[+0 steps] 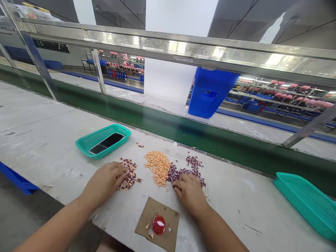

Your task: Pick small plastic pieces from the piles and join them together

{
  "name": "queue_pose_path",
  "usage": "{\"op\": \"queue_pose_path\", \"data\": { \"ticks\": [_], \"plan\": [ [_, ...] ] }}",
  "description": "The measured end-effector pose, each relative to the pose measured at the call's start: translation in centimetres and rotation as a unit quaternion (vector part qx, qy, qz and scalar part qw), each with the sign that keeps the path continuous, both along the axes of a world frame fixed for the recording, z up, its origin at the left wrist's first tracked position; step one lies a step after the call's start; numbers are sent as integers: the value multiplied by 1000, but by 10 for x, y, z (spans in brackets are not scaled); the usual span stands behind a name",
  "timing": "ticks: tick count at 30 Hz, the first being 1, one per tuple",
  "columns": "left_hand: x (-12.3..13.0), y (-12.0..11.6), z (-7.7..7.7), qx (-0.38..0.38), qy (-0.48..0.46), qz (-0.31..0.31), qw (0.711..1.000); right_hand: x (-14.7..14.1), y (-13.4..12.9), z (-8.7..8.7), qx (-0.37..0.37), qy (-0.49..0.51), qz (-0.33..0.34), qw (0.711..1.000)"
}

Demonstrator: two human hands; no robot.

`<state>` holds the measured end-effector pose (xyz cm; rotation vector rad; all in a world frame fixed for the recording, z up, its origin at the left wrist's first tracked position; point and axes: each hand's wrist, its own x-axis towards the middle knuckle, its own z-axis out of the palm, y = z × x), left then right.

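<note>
My left hand [106, 180] rests at the left edge of a loose pile of mixed purple and orange small pieces [129, 175]. Its fingers are curled together, and whatever is between the tips is too small to make out. My right hand [191, 193] lies over the near side of a pile of small dark purple pieces [181, 171], thumb and forefinger drawn together; what they hold is hidden. Between the hands is a heap of small orange pieces [158, 164], touching the purple ones. Closer to me, a round red domed object [159, 224] sits on a brown cardboard square [143, 218].
A green perforated basket [89, 154] holding a phone [109, 142] stands at left. Another green basket [296, 199] is at right. Beyond the white table [231, 206] runs a green conveyor belt [162, 122], under a metal rail [157, 42] with a blue bin [210, 94] below it.
</note>
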<state>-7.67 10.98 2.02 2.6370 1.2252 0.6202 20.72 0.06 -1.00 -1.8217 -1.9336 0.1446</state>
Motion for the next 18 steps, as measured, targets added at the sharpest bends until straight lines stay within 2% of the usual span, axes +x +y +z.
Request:
{"op": "queue_pose_path", "data": {
  "ticks": [3, 5, 8, 12, 18],
  "plan": [
    [28, -12, -2, -9, 6, -73, 997, -4, 0, -1, -2, -19, -4, 1000],
    [53, -22, -2, -5, 41, -143, 989, -6, -1, -1, -1, -19, -2, 1000],
    [89, -31, -2, 50, 113, -219, 968, -6, -3, 0, 7, -1, -3, 1000],
    [119, -30, -5, 74, 143, -267, 950, 0, -2, 0, 25, 49, -10, 998],
    [131, -25, -19, 68, 155, -298, 939, 7, 1, -1, 30, 171, -10, 985]
  ]
}}
